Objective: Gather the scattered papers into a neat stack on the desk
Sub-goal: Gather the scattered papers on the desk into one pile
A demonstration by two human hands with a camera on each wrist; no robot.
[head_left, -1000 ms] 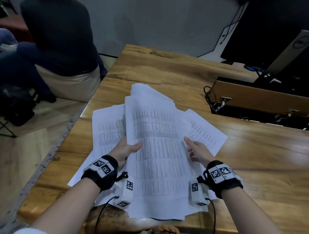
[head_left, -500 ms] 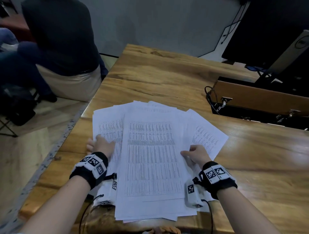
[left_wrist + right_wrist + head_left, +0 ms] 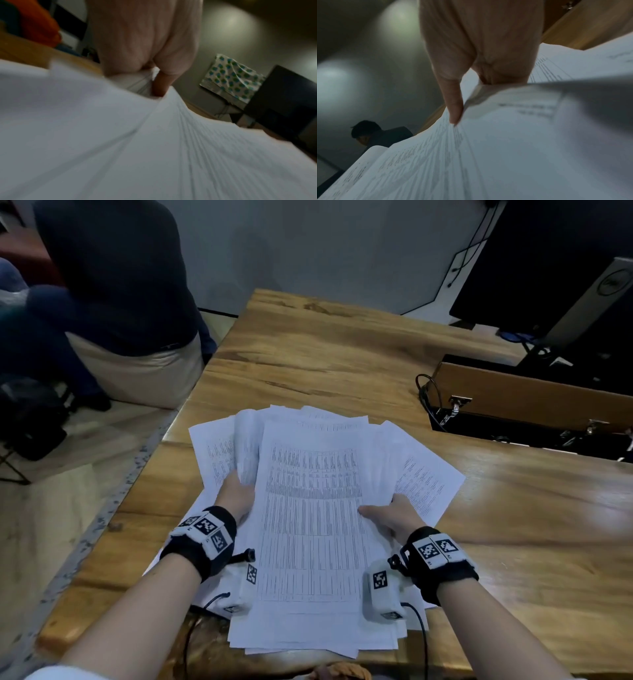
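Left hand (image 3: 236, 496) now grips white printed paper sheets (image 3: 310, 508) again; right hand (image 3: 394, 517) holds opposite edge; squaring starts, stack still fanned.

We see the head view dim and cool, with a soft pale sheen on the wooden counter (image 3: 534, 508) at right and mild smear there. Straight lines bow toward the edges of this wide view. The printed papers (image 3: 311, 508) are the brightest area, their text lines softened. Both wrist views are darker and grainy, heavily blurred: the sheets streak across the lower frame, and the hands (image 3: 145, 40) (image 3: 481, 40) are out of focus. Hazy light patches glow on the grey wall (image 3: 368, 54) behind.
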